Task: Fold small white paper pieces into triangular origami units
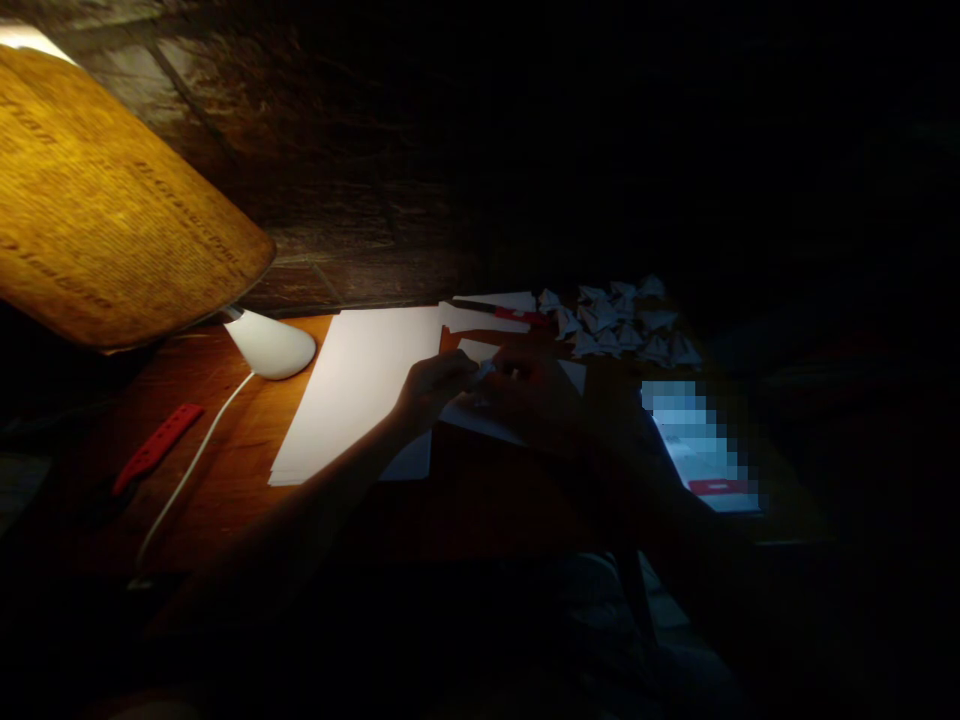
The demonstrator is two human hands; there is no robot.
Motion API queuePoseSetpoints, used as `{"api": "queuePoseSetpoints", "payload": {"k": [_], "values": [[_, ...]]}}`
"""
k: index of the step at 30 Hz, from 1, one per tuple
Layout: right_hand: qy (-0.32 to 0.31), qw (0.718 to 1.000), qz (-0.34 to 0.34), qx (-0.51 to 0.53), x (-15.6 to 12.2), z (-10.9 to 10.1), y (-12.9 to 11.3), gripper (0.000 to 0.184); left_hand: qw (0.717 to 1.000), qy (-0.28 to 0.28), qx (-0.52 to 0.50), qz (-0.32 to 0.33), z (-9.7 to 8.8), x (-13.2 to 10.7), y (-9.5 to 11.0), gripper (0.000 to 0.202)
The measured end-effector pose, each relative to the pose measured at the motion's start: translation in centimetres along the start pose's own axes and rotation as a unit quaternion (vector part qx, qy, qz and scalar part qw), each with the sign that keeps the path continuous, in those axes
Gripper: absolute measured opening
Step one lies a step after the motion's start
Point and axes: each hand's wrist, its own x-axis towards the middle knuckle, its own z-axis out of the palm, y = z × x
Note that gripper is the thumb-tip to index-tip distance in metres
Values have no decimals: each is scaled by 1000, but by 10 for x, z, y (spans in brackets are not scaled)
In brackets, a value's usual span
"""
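Note:
In a dim room, my left hand [435, 385] and my right hand [529, 385] meet over a white sheet [491, 415] on a wooden table [225, 440]. Both hands are closed in a pinch on a small white piece of paper [484, 372] held between them. A stack of white paper [360, 390] lies just left of my left hand. A heap of several small folded white paper pieces [622, 320] sits beyond my right hand. My right forearm is mostly lost in shadow.
A lamp with a yellow printed shade [105, 200] and white base [271, 345] stands at the left, its white cord [187, 470] trailing forward. A red perforated strip [154, 445] lies near the left edge. A lit screen [701, 445] glows at the right. A red object [517, 316] rests among paper at the back.

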Motion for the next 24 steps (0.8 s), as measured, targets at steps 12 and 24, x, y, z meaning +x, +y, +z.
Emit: {"api": "queuePoseSetpoints", "payload": {"k": [12,24], "values": [[-6,999,6,34,-1,4,-1,15,1000,-7,0,10,1,1,1,15],[-33,990,72,118,-2,4,-4,15,999,-26,-46,-2,0,2,-3,19]]}}
